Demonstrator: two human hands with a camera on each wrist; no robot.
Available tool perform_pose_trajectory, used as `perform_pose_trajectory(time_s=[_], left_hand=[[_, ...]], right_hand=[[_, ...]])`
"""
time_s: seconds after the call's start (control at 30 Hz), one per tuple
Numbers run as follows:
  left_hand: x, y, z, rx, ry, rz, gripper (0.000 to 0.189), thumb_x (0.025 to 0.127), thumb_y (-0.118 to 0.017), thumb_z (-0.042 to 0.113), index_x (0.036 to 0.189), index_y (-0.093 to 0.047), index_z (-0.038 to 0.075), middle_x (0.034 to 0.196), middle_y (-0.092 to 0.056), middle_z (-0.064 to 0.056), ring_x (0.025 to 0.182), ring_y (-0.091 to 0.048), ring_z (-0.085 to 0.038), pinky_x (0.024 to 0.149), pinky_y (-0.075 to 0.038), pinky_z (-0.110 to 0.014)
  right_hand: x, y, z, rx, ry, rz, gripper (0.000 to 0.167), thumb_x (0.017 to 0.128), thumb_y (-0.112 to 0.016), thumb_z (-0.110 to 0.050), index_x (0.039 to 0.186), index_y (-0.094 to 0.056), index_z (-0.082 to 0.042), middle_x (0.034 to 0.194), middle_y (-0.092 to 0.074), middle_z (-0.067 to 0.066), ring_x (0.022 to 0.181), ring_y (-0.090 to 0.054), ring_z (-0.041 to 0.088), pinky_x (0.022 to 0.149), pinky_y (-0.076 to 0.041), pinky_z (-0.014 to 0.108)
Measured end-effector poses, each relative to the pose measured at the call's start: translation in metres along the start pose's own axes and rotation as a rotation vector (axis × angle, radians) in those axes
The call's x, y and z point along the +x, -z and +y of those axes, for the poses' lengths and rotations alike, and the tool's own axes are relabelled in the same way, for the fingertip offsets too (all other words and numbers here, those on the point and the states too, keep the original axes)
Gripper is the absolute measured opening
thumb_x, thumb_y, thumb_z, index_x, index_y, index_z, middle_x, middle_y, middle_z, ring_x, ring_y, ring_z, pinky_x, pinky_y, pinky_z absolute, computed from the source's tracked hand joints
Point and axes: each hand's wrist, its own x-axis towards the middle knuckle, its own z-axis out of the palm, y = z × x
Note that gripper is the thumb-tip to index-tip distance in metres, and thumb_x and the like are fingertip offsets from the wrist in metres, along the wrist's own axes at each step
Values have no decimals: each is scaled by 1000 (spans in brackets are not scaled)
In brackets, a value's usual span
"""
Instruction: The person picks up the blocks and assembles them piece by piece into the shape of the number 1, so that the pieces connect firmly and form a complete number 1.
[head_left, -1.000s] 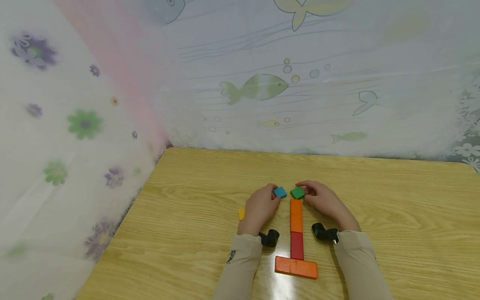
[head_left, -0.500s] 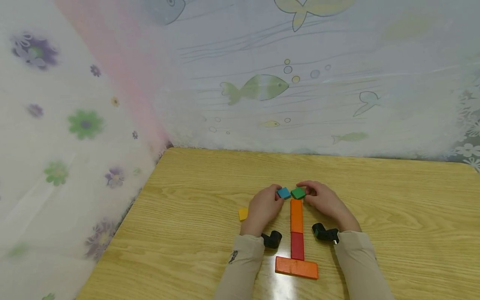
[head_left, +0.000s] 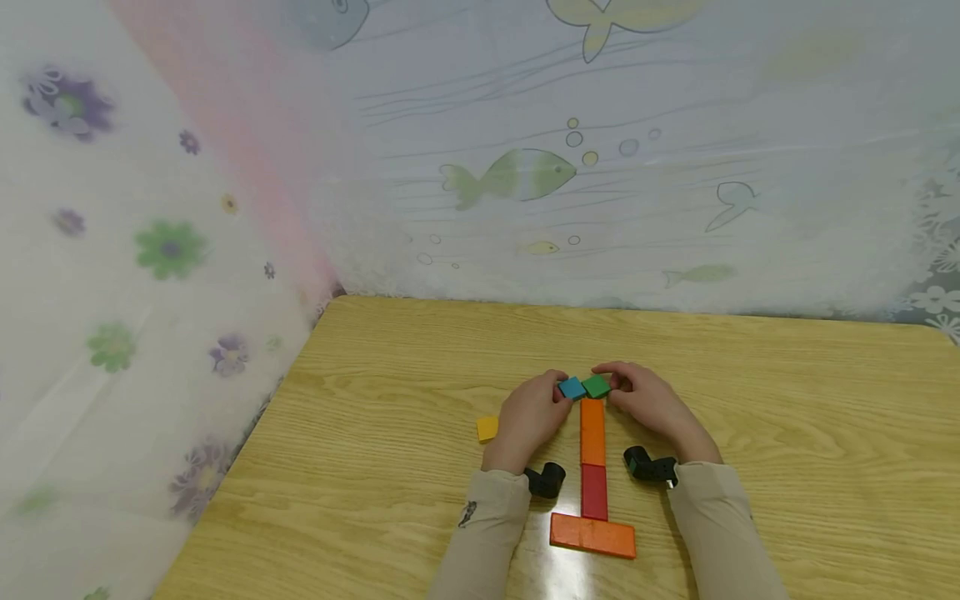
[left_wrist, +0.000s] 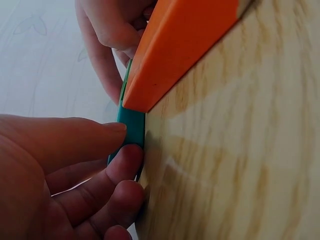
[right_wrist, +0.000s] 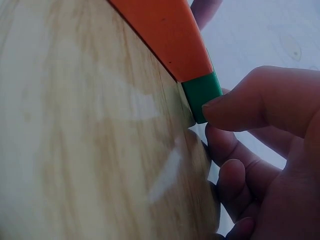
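Note:
My left hand (head_left: 531,415) pinches a small blue block (head_left: 572,388) between thumb and fingers. Right beside it lies a small green block (head_left: 597,386), which my right hand (head_left: 649,402) pinches from the other side. The two small blocks meet corner to corner at the far end of an upright orange block (head_left: 592,432). In the left wrist view the blue block (left_wrist: 132,126) stands against the orange end, thumb at its edge. The right wrist view has the green block (right_wrist: 201,96) at the orange block's end, with the thumb on it.
Below the orange block, a red block (head_left: 594,492) continues the column down to a crosswise orange block (head_left: 592,535). A yellow block (head_left: 487,429) sits left of the left wrist, on the wood-grain table (head_left: 360,467). Patterned curtains (head_left: 465,100) hang behind.
My left hand has slid the blue block to the right until it meets the green one. The yellow block shows more fully. My right hand has stayed put.

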Motion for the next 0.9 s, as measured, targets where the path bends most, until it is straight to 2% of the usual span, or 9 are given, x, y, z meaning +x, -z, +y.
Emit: perform_pose_trajectory(time_s=[0.63, 0.9], left_hand=[[0, 1, -2, -9, -30, -18, 33, 84, -61, 28, 115, -57, 18, 69, -50, 12, 59, -46, -8, 52, -36, -23], [0, 1, -2, -31, -25, -17, 37, 84, -61, 29, 119, -55, 16, 71, -51, 12, 60, -46, -7, 54, -37, -23]], right_hand=[[0, 0, -2, -16, 0, 2, 37, 85, -49, -2, 121, -52, -8, 87, -51, 6, 70, -42, 20, 61, -33, 33], [0, 0, -2, -13, 3, -2, 37, 85, -49, 0, 121, -52, -7, 87, -51, 6, 70, -41, 20, 61, -32, 33]])
